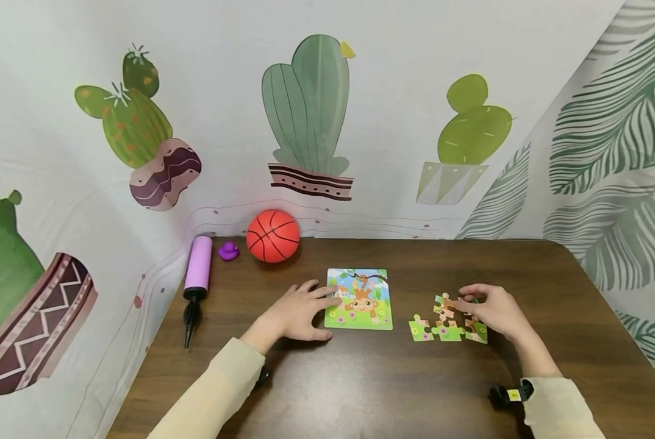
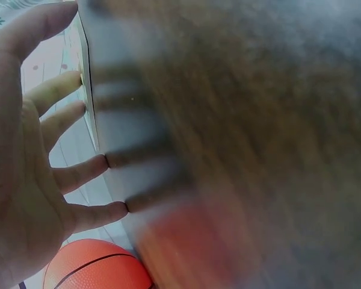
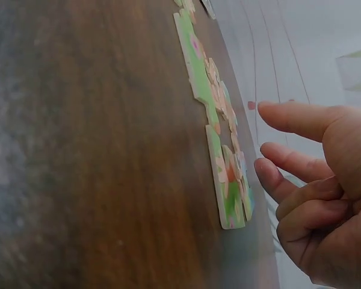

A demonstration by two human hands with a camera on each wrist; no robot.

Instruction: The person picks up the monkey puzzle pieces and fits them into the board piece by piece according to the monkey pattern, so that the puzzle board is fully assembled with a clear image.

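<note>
Brown table (image 1: 371, 378): left hand (image 1: 301, 312), spread wide, touches card (image 1: 368, 305); right hand (image 1: 494, 308), grip narrow, hovers by pieces (image 1: 449, 331), near row running sideways.

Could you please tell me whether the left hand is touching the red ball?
No, the left hand touches the monkey picture, clear of the red ball.

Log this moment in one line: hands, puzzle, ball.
left hand: fingers on picture card; right hand: hovers near puzzle pieces, nothing visibly held; basketball: beyond left hand
</note>
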